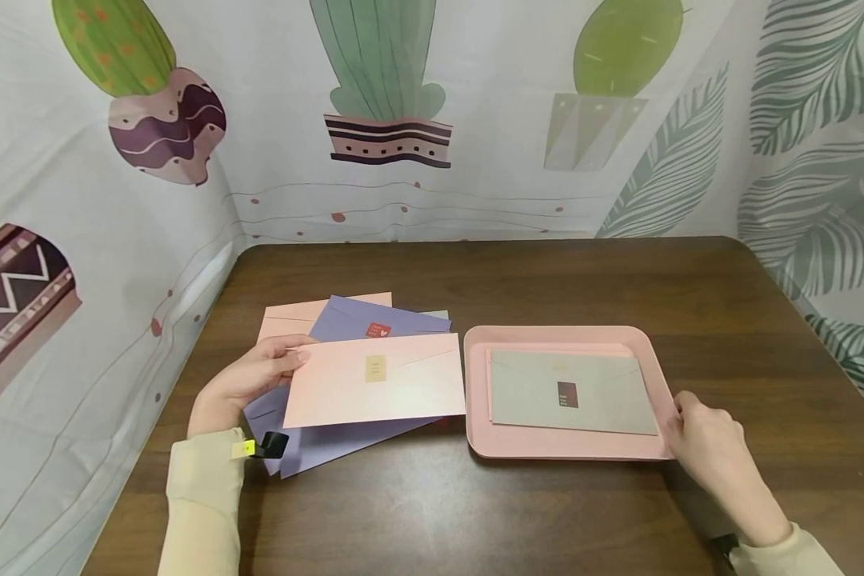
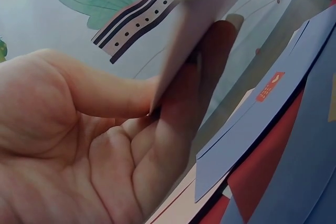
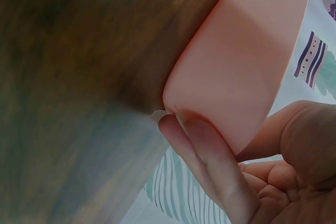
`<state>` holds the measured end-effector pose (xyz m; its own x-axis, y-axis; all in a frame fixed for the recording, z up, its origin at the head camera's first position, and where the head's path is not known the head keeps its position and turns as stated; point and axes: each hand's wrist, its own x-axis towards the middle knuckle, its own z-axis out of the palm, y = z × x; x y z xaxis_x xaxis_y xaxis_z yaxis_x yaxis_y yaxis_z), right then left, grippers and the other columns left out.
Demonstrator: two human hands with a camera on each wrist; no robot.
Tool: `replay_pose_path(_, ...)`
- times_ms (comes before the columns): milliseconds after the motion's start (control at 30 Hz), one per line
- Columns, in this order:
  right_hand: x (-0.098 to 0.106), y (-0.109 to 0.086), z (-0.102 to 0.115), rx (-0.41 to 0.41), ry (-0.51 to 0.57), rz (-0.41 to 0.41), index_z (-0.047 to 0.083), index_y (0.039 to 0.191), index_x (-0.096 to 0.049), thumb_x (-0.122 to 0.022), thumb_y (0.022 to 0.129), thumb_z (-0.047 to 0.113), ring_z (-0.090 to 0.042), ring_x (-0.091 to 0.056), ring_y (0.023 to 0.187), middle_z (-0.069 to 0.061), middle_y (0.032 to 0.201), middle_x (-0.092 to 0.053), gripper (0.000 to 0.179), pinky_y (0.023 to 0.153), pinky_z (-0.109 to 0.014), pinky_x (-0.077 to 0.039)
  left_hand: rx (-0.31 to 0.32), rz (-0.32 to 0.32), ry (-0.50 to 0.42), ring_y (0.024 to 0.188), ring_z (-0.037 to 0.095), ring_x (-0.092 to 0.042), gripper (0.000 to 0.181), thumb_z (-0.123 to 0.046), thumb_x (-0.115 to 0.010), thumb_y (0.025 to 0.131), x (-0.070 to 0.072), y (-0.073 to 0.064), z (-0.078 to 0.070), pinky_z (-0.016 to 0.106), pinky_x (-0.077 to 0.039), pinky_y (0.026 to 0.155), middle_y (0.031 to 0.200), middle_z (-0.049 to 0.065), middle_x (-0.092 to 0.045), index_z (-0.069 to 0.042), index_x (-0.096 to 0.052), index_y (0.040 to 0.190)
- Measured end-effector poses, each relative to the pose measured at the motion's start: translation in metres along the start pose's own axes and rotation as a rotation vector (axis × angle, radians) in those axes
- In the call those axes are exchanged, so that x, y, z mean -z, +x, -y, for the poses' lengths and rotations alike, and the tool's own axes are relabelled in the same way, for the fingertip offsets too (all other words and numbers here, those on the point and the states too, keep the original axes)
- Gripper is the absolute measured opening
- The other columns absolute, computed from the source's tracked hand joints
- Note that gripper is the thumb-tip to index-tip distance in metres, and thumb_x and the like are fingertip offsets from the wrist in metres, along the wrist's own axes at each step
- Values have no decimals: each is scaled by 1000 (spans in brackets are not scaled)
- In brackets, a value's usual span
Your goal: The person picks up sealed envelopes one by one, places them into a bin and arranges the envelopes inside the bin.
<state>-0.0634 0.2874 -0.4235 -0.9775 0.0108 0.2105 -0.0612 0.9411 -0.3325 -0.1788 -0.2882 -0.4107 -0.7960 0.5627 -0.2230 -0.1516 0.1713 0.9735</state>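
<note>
My left hand (image 1: 241,380) pinches a pale pink envelope (image 1: 338,400) at its upper left corner, thumb on one face and fingers on the other. The envelope has a small gold sticker and is held over a loose pile, its right end beside the tray. In the left wrist view, the envelope (image 2: 190,30) is seen almost edge-on. My right hand (image 1: 716,444) grips the right side of a pink tray (image 1: 477,384), with fingertips at its underside in the right wrist view. A grey-green envelope (image 1: 526,400) with a dark sticker lies in the tray, over a pink one.
Under the held envelope are purple envelopes (image 1: 346,452), another pink envelope (image 1: 288,322) and a red envelope (image 2: 268,166). A purple envelope with a red heart sticker (image 1: 378,330) lies near the top. Cactus-printed cloth (image 1: 504,144) hangs behind the brown wooden table (image 1: 432,276).
</note>
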Motion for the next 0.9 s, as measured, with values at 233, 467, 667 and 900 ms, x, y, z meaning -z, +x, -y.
replay_pose_path(233,-1,0,0,2,-3,-12,2,70,-48,-52,78,-3,-26,-42,45,-5,48,-44,10,42,-47,-34,27,-26,23,83,7,-67,22,-7,-43,102,-3,5,-2,27,-57,74,95,-9,-71,-4,-53,121)
replay_pose_path(467,0,-1,0,-3,-2,-3,2,70,-48,-51,78,-3,-25,-41,46,-5,49,-44,10,42,-47,-35,34,-35,56,81,6,-66,34,-10,-44,102,-6,9,-4,25,-56,72,93,-9,-70,13,-43,127)
replay_pose_path(667,-1,0,0,-6,-3,-3,1,71,-48,-51,79,-3,-26,-41,46,-5,48,-44,9,42,-48,-35,30,-29,74,82,5,-65,38,-10,-44,102,-8,13,-6,25,-56,74,93,-9,-68,16,-39,129)
replay_pose_path(900,0,0,0,-14,-6,4,2,70,-47,-50,78,-3,-25,-40,46,-4,48,-43,10,42,-45,-34,63,-55,82,81,5,-65,43,-12,-45,102,-13,18,-8,25,-56,73,92,-11,-69,17,-37,132)
